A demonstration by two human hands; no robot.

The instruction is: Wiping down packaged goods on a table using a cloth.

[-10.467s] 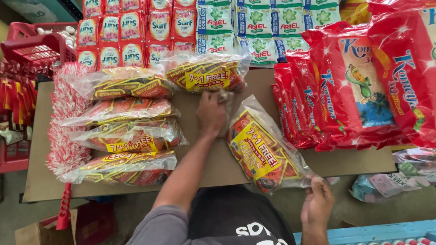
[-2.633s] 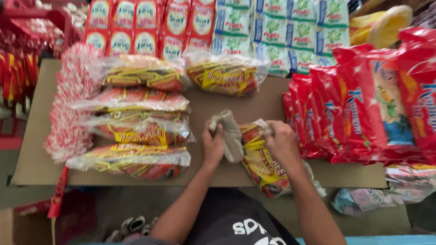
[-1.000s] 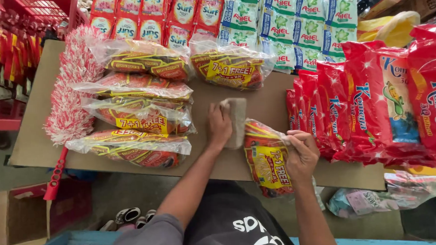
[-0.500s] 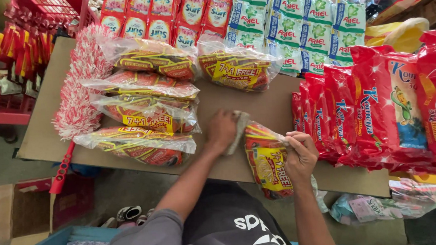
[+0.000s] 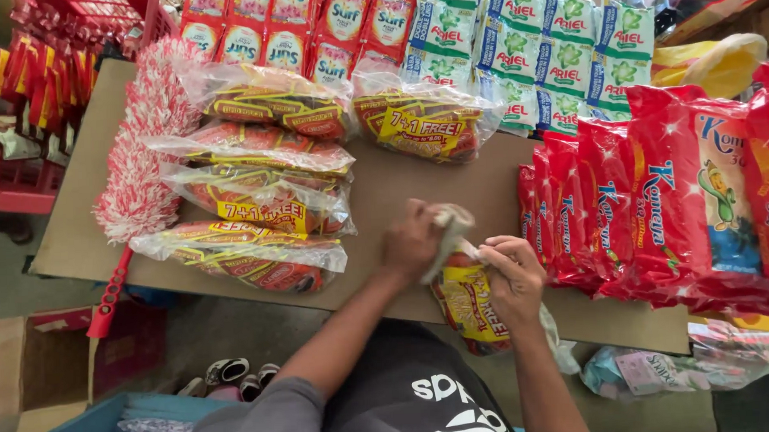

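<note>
Since half a second ago the left hand point(image 5: 413, 241) with its cloth point(image 5: 446, 231) has shifted right onto the top of the packet point(image 5: 470, 303), and the right hand point(image 5: 517, 275) has closed in beside it. Both hands meet at the packet's far end: the left grips the bunched cloth, the right pinches the clear wrapping. That packet lies on the near edge of the counter point(image 5: 400, 181), overhanging it. Four similar packets point(image 5: 258, 196) are stacked to the left beside a duster point(image 5: 144, 157), a fifth point(image 5: 428, 123) lies farther back, and red bags point(image 5: 661, 204) stand at the right.
</note>
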